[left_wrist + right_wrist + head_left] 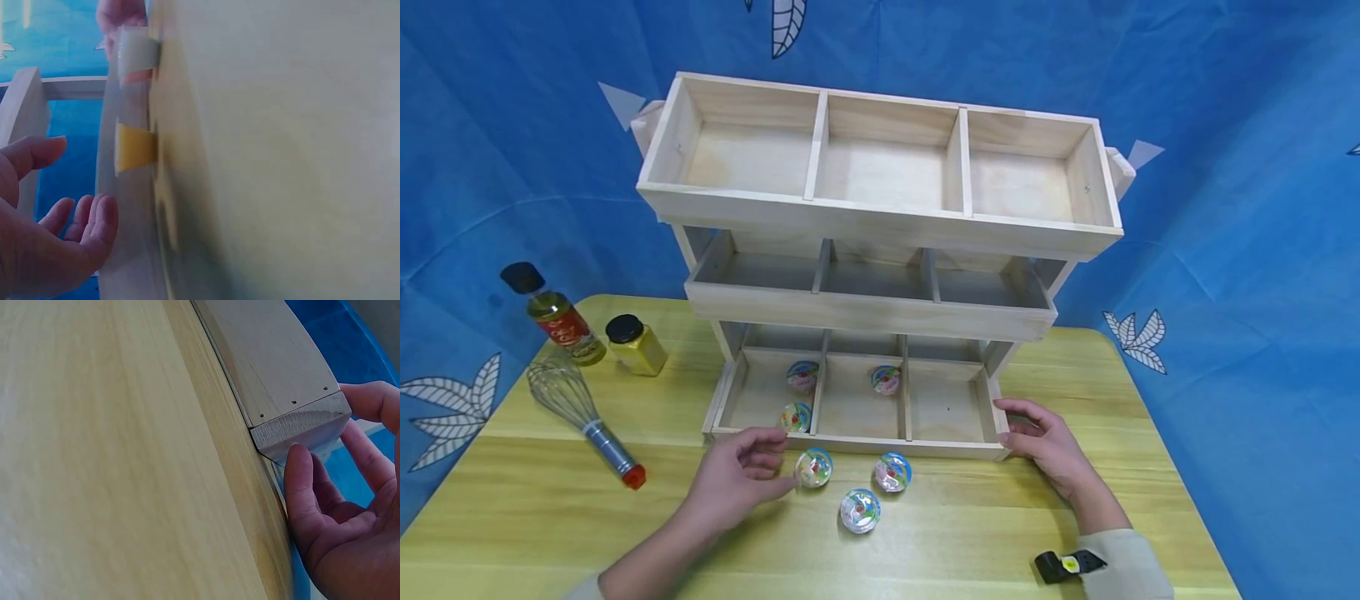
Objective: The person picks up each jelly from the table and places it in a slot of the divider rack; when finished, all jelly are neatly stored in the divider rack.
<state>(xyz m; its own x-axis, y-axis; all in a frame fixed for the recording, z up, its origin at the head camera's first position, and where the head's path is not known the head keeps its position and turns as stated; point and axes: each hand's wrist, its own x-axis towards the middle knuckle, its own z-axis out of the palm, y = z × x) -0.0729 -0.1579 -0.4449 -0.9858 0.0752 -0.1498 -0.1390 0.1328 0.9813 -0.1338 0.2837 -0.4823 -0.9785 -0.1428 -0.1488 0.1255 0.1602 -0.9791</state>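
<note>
A three-tier wooden rack (857,450) stands on the table, each tier split into three compartments. Its bottom tray holds small jelly cups: two in the left compartment, one (885,380) in the middle. Three more lie before the rack, among them a jelly cup (814,468) beside my left thumb. My left hand (733,475) holds nothing; its fingers bend loosely at the tray's front edge, close to a jelly cup (795,417) inside. In the left wrist view a yellow cup (136,148) stands past the fingertips. My right hand (1047,442) grips the bottom tray's front right corner (303,428) between thumb and fingers.
At the left of the table lie a whisk (580,404) with a red-tipped handle, a yellow jar (638,350) with a black lid and an oil bottle (561,321). The middle tier (872,308) and top tier (880,221) overhang the bottom tray. Blue cloth (1240,250) hangs behind.
</note>
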